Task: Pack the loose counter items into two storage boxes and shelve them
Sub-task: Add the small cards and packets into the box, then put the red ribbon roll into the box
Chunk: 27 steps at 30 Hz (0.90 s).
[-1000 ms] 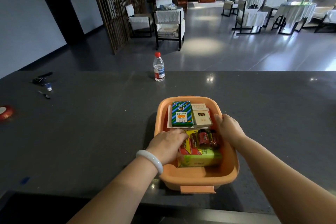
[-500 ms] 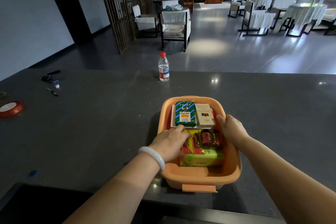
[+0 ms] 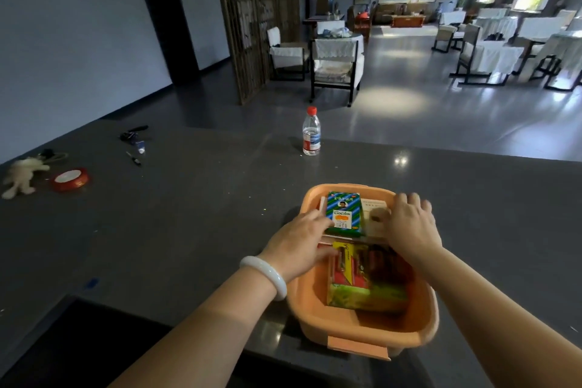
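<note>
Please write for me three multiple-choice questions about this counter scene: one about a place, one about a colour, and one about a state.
1. Where does the water bottle stand?
A) inside the orange box
B) on the counter, beyond the box
C) on the floor

2. What colour is the bottle's cap?
A) red
B) blue
C) white

3. How is the orange box?
A) shut with a lid
B) turned over
C) open, with packs inside

Answers:
1 B: it stands upright on the dark counter, past the box's far rim.
2 A: the cap is plainly red.
3 C: no lid is on it, and the striped green pack lies inside.
</note>
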Each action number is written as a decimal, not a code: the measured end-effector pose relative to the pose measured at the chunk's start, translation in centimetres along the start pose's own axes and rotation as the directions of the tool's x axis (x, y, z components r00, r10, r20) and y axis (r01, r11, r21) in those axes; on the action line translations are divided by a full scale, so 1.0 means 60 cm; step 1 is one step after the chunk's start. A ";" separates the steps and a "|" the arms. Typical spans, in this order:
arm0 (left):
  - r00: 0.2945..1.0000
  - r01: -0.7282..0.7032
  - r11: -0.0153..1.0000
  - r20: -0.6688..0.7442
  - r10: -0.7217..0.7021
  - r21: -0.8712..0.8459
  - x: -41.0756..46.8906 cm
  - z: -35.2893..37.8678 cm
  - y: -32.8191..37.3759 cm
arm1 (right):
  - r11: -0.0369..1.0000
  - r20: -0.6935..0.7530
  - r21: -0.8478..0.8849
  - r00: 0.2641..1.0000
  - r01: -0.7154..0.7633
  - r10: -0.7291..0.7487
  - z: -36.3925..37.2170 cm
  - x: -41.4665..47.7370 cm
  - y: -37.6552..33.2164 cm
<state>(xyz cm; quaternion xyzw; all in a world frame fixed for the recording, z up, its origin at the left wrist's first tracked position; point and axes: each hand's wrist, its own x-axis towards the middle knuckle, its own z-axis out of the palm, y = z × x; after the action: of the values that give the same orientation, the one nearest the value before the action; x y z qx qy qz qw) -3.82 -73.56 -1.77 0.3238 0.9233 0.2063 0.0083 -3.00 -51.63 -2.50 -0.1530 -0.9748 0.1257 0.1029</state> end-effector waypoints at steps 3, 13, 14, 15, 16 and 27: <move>0.990 0.094 0.986 -0.114 -0.078 0.139 -0.019 -0.027 -0.032 | 0.962 0.060 -0.081 0.965 0.261 -0.257 -0.003 0.015 -0.074; 0.861 0.495 0.690 -0.191 -0.472 0.528 -0.212 -0.157 -0.204 | 0.671 0.420 0.096 0.581 0.735 -0.697 0.044 0.003 -0.387; 0.835 0.532 0.662 -0.198 -0.513 0.527 -0.237 -0.173 -0.222 | 0.650 0.433 0.118 0.550 0.750 -0.714 0.048 -0.005 -0.419; 0.809 0.565 0.636 -0.203 -0.551 0.525 -0.262 -0.188 -0.239 | 0.631 0.439 0.134 0.525 0.764 -0.729 0.053 -0.014 -0.450; 0.784 0.595 0.612 -0.210 -0.584 0.521 -0.285 -0.202 -0.254 | 0.615 0.446 0.143 0.504 0.775 -0.740 0.059 -0.023 -0.481; 0.615 0.756 0.463 -0.261 -0.744 0.462 -0.473 -0.321 -0.425 | 0.528 0.481 0.242 0.372 0.814 -0.794 0.115 -0.087 -0.792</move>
<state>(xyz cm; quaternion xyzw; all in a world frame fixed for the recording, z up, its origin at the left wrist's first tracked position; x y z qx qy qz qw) 0.56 -115.82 2.65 -0.1280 0.9887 -0.0783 -0.0019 -12.72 -98.58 3.24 0.3799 -0.9125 0.0795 -0.1293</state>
